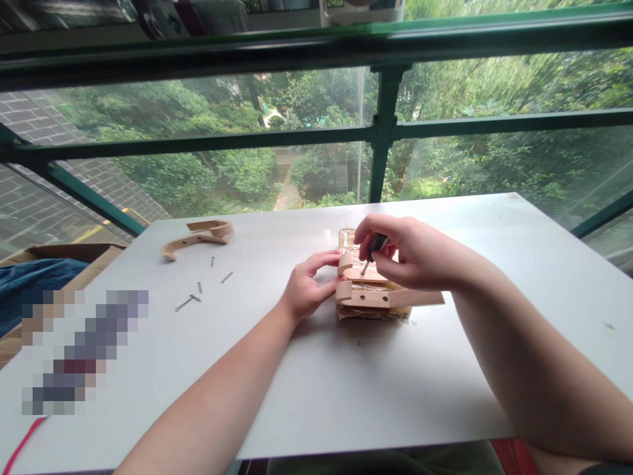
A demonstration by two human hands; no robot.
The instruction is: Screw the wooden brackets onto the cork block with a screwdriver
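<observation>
My right hand (405,251) is closed round the dark handle of a screwdriver (378,243). The screwdriver's shaft slants down, its tip at a screw hole in the rear wooden hook (345,264). With thumb and fingers, my left hand (309,285) grips that hook's curved end from the left. A second wooden hook (373,299) lies in front, parallel to it, with two dark holes or screw heads showing. Both hooks rest across a block wrapped in clear plastic (376,316). My right hand hides part of the rear hook and the block.
Two more curved wooden hooks (198,242) lie at the back left of the white table (306,409). Several loose screws (196,298) are scattered nearer. A blurred-out object (93,349) lies at left, beside a cardboard box (74,254). Green-framed windows (386,132) stand behind the table.
</observation>
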